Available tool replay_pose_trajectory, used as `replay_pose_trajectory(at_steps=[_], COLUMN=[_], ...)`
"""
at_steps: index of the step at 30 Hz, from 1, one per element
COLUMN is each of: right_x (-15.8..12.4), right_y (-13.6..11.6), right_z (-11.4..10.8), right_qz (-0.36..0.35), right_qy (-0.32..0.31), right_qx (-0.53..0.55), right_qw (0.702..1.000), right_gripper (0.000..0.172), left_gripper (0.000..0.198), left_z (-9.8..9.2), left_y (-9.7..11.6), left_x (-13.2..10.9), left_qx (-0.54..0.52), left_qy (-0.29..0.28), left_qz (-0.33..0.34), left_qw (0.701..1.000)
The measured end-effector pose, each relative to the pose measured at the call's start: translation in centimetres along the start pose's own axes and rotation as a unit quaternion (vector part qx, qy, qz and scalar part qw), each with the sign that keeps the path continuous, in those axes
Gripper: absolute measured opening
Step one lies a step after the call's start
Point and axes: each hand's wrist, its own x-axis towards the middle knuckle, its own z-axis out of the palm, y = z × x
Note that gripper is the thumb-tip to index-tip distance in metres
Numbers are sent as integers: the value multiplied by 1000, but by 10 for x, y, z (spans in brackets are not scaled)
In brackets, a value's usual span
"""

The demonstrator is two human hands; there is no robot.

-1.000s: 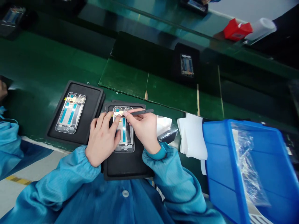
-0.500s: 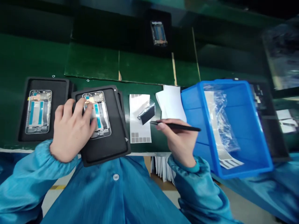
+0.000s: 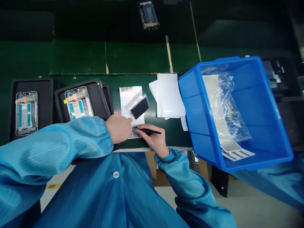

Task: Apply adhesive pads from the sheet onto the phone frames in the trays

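A white sheet of small grey stickers (image 3: pixel 125 100) lies on the green bench in front of me. My left hand (image 3: pixel 118 128) is at its lower left edge, fingers curled in and pressed on the sheet; their undersides are hidden. In my right hand (image 3: pixel 155 141) are black tweezers (image 3: pixel 152 131), their tips at the lower stickers beside my left fingertips. A black rectangular pad (image 3: pixel 140 108) in clear film rests on the sheet. To the left, an opened phone (image 3: pixel 78 103) sits in a black tray (image 3: pixel 96 93), partly covered by my left sleeve.
Another opened phone (image 3: pixel 26 110) lies in a black tray (image 3: pixel 45 95) at the far left. White papers (image 3: pixel 169 95) are right of the stickers, beside a blue bin (image 3: pixel 199 117) holding plastic film and strips. A third phone (image 3: pixel 148 15) is at the back.
My left hand has left the phone and moved right to the sticker sheet. The tweezers have come down to the sheet's lower stickers. The view has shifted.
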Motion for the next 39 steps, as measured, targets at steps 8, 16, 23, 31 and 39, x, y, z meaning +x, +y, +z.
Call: replay_pose_trajectory(at_steps=[8, 16, 23, 31, 39], right_x=[0, 0, 0, 0, 7], right_y=[0, -1, -1, -13, -64], right_z=[0, -1, 1, -8, -24], right_qz=[-7, 0, -6, 66, 36], right_qy=[0, -3, 6, 54, 96], right_qx=[26, 30, 15, 21, 86], right_qw=[1000, 1000, 1000, 996, 991], right_gripper=[9, 9, 9, 14, 14], left_gripper=[31, 34, 35, 32, 31], left_z=[3, -4, -7, -5, -10], left_y=[-3, 0, 1, -1, -26], left_x=[-1, -1, -3, -2, -42], left_qx=[-23, -14, -17, -43, -232], left_qy=[13, -27, -28, -29, 201], left_qz=[-3, -14, -15, -19, 8], left_qw=[1000, 999, 999, 998, 952])
